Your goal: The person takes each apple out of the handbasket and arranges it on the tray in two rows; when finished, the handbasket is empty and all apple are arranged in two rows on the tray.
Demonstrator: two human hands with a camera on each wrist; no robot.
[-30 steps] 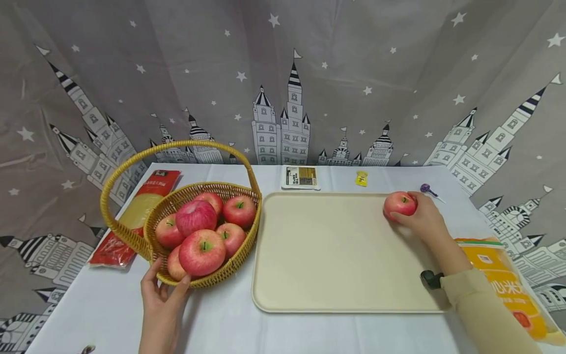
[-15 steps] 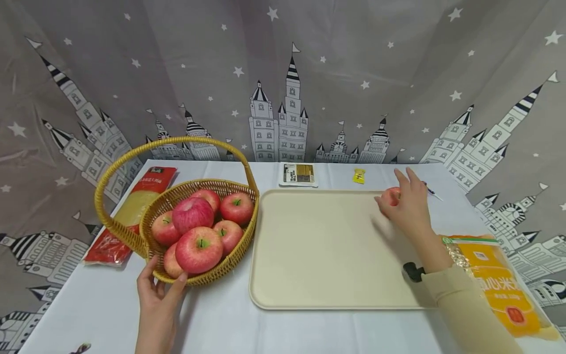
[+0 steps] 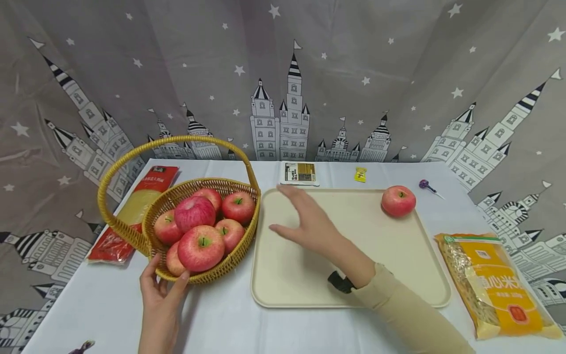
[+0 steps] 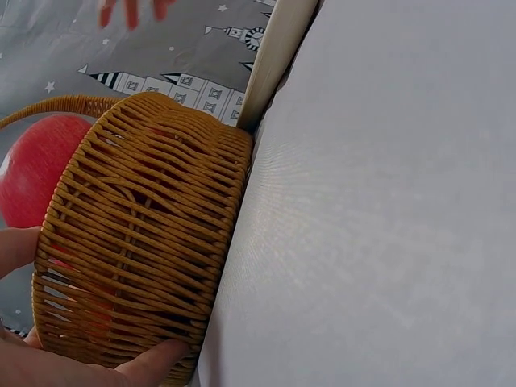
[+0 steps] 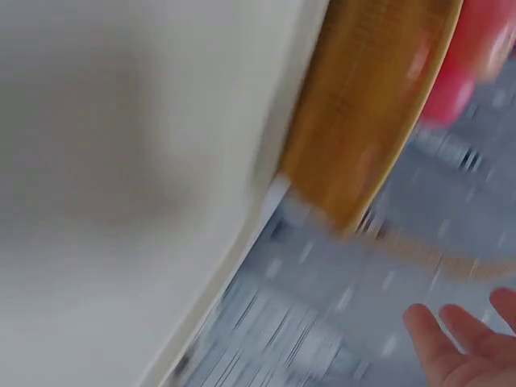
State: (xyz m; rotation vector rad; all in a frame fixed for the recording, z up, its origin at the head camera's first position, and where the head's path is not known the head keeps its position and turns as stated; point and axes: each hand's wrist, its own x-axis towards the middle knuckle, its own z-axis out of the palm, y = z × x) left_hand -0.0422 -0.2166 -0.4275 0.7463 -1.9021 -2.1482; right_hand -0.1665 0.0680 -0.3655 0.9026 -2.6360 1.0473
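My left hand (image 3: 161,305) holds the near left side of a woven basket (image 4: 137,234); in the left wrist view one digit meets the rim and another lies low against the weave. Several red apples (image 3: 201,248) fill the basket, some partly hidden beneath others. Over the left half of a cream tray (image 3: 367,275) is my right hand (image 3: 309,223), thumb and fingers apart, holding nothing. A single apple (image 3: 398,200) sits in the tray's far right corner. The right wrist view is blurred, with fingertips (image 5: 439,330) at its lower right.
A red noodle packet (image 3: 152,189) lies behind the basket. Beyond the tray are a white-and-gold sachet (image 3: 300,173), a yellow wrapped candy (image 3: 360,174) and a lollipop (image 3: 426,186). An orange pasta bag (image 3: 499,290) lies to the right. A dark wrapped sweet (image 3: 81,348) shows at the near left.
My right hand has let go of the apple in the tray's far right corner and moved left across the tray towards the basket. The left hand stays at the basket.
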